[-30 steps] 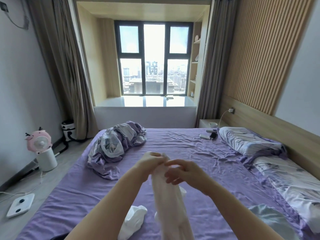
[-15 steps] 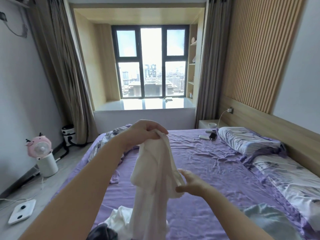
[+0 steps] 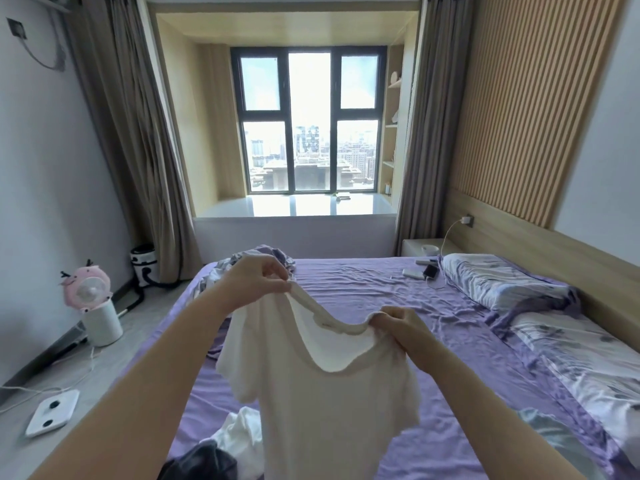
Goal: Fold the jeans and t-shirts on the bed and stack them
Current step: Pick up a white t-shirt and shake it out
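A white t-shirt (image 3: 322,403) hangs in the air over the purple bed (image 3: 363,296), spread open with its neckline facing me. My left hand (image 3: 258,275) pinches the collar at the left shoulder, held higher. My right hand (image 3: 398,323) grips the collar at the right shoulder, lower. Another white garment (image 3: 239,434) lies crumpled on the bed below the shirt. A dark garment (image 3: 201,462) sits at the bottom edge beside it. A pale blue piece of clothing (image 3: 550,434) lies at the lower right.
A bunched purple and white duvet (image 3: 239,261) lies at the far left of the bed. Two pillows (image 3: 498,282) line the headboard side on the right. A phone (image 3: 430,271) on a charging cable rests near them. A pink fan (image 3: 88,289) and a white scale (image 3: 52,412) are on the floor at left.
The shirt was bunched in both hands, then hung from my raised left hand. Now my right hand has taken the other shoulder and the shirt is spread open.
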A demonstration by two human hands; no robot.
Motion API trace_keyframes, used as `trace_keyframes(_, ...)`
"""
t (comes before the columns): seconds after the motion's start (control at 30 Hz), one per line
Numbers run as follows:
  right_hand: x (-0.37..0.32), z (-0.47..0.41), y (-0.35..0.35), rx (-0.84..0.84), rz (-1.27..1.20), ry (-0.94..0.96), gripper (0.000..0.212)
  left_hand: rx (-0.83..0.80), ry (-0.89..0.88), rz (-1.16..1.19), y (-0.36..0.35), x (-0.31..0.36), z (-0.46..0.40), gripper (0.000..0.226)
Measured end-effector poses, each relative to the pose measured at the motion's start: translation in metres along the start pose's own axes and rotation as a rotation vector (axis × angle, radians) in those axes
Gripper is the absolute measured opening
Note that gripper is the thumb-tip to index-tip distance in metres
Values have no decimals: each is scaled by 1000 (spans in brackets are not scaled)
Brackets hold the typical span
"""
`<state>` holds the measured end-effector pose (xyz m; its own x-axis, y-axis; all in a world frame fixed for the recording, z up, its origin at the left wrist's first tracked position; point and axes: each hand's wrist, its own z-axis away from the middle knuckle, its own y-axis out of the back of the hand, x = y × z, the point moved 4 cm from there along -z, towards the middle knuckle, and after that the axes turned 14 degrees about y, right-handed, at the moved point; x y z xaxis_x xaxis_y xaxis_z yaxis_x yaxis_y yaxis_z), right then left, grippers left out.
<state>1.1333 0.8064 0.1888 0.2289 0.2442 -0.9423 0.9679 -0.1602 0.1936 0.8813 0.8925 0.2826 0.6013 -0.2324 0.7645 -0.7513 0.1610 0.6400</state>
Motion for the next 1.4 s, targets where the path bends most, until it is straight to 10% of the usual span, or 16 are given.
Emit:
trace_keyframes(0.53,-25,-12,23,-60,816,334,30,126,-90,-46,-7,-27,7,21)
trace_keyframes(0.9,-19,-4,16,109,509,197,24,137,-120,68,-1,4,-3,8)
trace_keyframes(1.2,-21,-6,9,-67,911,281,13,232,-98,46,25,-5,4,8)
trace_keyframes(1.4,-39,-8,18,9,718,173,7,238,-93,47,30,-15,11,7)
